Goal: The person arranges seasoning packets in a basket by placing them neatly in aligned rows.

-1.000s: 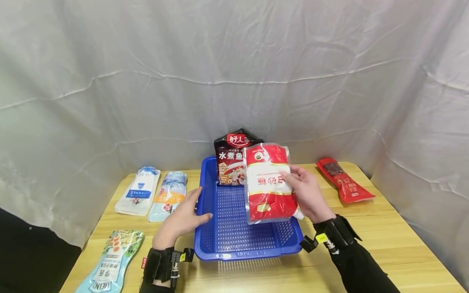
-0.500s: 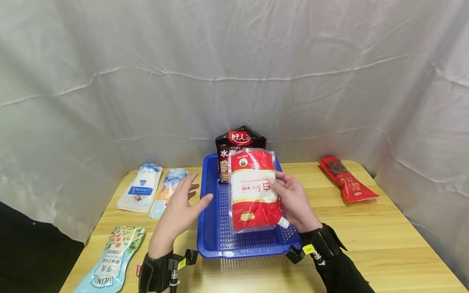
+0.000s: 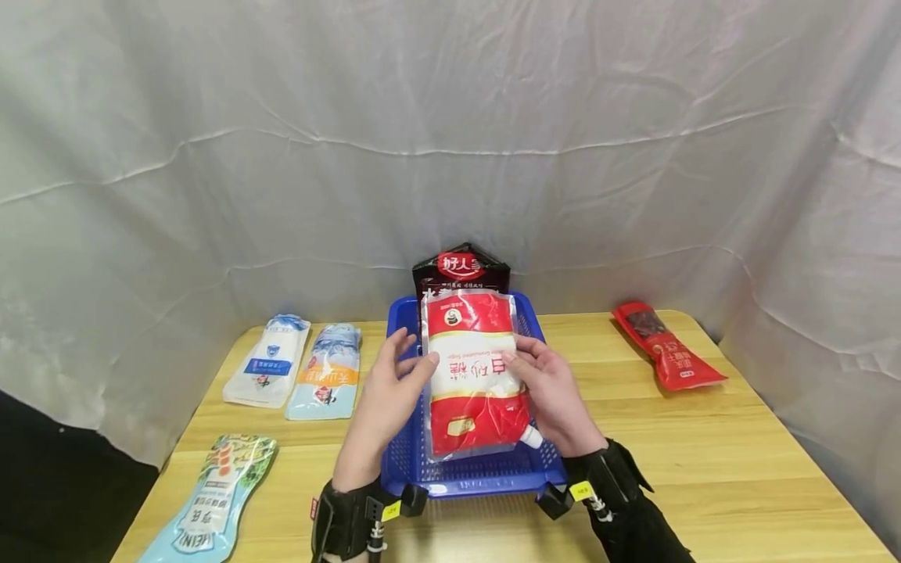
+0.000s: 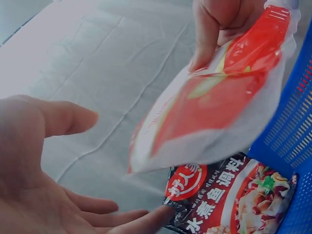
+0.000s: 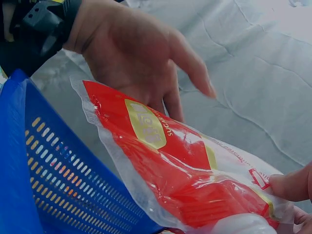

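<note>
My right hand point(image 3: 556, 395) pinches the right edge of a red and white sugar pouch point(image 3: 473, 375), its thumb on the front face. Raised over the blue basket point(image 3: 486, 486), the pouch has its white spout point(image 3: 532, 436) at the lower right. My left hand point(image 3: 390, 395) is beside the pouch's left edge, thumb and fingers spread apart. A gap shows between that hand and the pouch in the left wrist view. Behind the pouch, a dark fish seasoning packet point(image 4: 219, 197) stands against the basket's far end, partly hidden in the head view.
Two salt pouches, one white point(image 3: 269, 361) and one blue-orange point(image 3: 326, 374), lie left of the basket. Nearer on that side is a light blue Heinz pouch point(image 3: 211, 500). A red snack packet point(image 3: 665, 346) lies at the back right. A grey curtain point(image 3: 450, 156) hangs behind the table.
The sugar pouch has moved left and slightly down over the basket with my right hand. My left hand has left the basket's left rim and come up beside the pouch.
</note>
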Demonstrator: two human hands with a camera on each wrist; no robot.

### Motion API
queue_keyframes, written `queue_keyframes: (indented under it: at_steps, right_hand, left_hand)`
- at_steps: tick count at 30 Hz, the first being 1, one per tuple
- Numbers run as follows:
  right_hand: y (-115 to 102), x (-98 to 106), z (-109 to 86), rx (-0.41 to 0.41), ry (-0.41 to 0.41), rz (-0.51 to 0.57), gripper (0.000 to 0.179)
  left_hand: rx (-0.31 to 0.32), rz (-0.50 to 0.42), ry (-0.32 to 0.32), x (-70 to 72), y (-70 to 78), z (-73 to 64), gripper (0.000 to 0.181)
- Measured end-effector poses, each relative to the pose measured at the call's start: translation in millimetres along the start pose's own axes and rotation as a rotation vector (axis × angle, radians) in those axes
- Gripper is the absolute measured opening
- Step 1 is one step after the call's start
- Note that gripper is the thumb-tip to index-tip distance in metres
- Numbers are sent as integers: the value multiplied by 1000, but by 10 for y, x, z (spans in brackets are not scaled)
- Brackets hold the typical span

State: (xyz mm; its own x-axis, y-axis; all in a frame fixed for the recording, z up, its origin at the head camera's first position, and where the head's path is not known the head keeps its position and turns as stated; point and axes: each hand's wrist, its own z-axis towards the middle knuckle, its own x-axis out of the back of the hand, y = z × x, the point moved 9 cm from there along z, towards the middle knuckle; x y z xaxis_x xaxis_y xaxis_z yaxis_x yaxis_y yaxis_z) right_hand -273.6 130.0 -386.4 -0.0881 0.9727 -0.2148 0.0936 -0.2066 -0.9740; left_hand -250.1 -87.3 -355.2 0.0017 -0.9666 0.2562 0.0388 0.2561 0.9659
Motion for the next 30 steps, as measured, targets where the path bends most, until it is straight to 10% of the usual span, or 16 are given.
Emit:
queue_keyframes:
  at_steps: [11, 30]
  right_hand:
    - [35, -116, -68, -20, -76, -57, 44]
    - [68, -203, -135, -83, -183, -56, 65]
  left_hand:
    - [34, -75, -79, -109, -89, 47, 71]
    - [25, -193, 14, 35, -39, 23, 68]
